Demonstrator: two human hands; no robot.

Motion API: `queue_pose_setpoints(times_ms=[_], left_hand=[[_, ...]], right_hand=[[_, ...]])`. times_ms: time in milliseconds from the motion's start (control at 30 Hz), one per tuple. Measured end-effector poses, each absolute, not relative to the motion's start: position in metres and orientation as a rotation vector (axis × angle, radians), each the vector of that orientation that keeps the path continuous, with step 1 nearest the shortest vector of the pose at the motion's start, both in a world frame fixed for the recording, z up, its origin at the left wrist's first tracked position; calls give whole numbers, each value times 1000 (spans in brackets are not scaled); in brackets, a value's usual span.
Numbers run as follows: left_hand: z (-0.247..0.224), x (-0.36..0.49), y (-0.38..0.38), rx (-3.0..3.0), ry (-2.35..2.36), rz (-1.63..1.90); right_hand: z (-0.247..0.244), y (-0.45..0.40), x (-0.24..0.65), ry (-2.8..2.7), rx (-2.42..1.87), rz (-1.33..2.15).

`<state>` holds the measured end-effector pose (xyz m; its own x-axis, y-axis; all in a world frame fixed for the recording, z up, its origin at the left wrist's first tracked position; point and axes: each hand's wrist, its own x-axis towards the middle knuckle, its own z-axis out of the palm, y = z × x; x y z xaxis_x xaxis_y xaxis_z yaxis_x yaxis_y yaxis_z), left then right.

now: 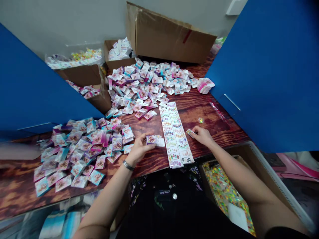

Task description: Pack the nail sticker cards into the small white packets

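Grey wall (50, 23) and two blue panels (37, 83) (264, 76) frame a dark, red-brown wooden table (199, 113), with a torn cardboard carton (171, 33) leaning at its far side. A broad heap of small printed cards (147, 86) covers the far middle of the table, and a second heap (82, 152) spreads to the near left. Between them and the right panel, a long double row of nail-design cards (175, 136) lies straight, its near end just at the table's near edge. The left hand (141, 146) is closed around a small stack of cards (155, 140), fingers curled over it, just left of that row and close beside the left heap. The right hand (203, 136) lies to the right of the row, its fingers pinching a single small card (190, 133) whose tip nearly meets the row's edge. Bare wood stays open right of the row, up to the right panel, with only a small shiny packet (200, 120) lying there. Room is tighter on the left, where cards crowd the hand. Past the near edge, a bin of colourful packets (224, 189) sits below the right forearm (246, 172), and the table's right side runs under the blue panel.
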<state>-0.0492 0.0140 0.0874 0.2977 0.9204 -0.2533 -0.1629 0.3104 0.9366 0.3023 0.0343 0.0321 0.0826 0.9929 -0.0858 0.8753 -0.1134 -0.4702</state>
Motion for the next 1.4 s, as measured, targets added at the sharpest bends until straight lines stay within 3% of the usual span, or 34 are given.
queue_pose_setpoints(times_ms=[267,467,800,1167,1400], left_hand=[[74,-48,-6,823,976,942],[72,-46,-9,970,970,903],[79,-51,-16,1123,889,800],[78,-53,-16,1357,949,878],[88,-50,-17,1546,927,857]], right_hand=[[68,13,263,-1651,-1864,507],[123,-14,198,-2140,-1256,321],[120,-13,188,-2680,-970,-221],[125,-16,187,-2497,-1002,184],[121,-19,187,-2577,-968,43]])
